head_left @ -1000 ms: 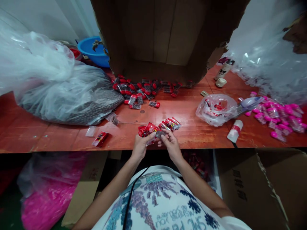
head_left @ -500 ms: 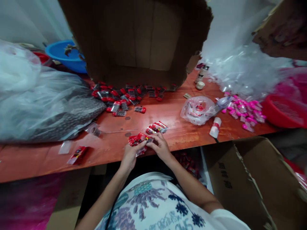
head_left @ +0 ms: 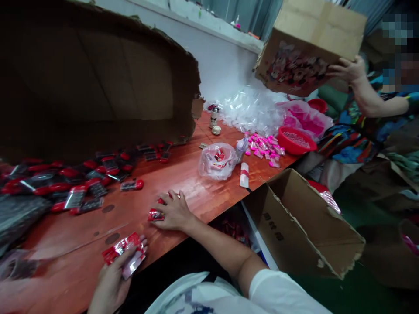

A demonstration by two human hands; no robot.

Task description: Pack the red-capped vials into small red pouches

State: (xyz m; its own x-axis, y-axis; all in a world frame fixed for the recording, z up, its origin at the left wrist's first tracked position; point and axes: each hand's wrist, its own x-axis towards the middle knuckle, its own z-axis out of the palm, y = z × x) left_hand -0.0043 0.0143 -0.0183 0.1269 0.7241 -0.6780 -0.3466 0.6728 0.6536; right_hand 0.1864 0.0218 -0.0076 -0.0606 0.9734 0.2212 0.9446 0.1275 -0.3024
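My left hand [head_left: 114, 277] is closed on several shiny red packets [head_left: 121, 247] at the table's front edge, thumb on top. My right hand [head_left: 175, 211] lies palm down on the table with its fingers curled over a small row of red packets [head_left: 156, 215]. The packets stick out past its fingertips, and the hand covers the rest. Small clear containers with red caps and dark contents [head_left: 94, 187] are heaped on the left, and one lies apart from them [head_left: 132, 185].
A large cardboard box [head_left: 131, 87] lies open toward me behind the heap. To the right are a clear bag [head_left: 209, 168], a white roll [head_left: 244, 175], pink-capped pieces [head_left: 265, 147] and a red basin [head_left: 296, 141]. A co-worker's hand [head_left: 352, 69] holds a raised carton [head_left: 301, 65].
The view has swung right. My hands have come apart: the left keeps its red packets, while the right has moved onto the row lying on the table. The co-worker and carton have come into view.
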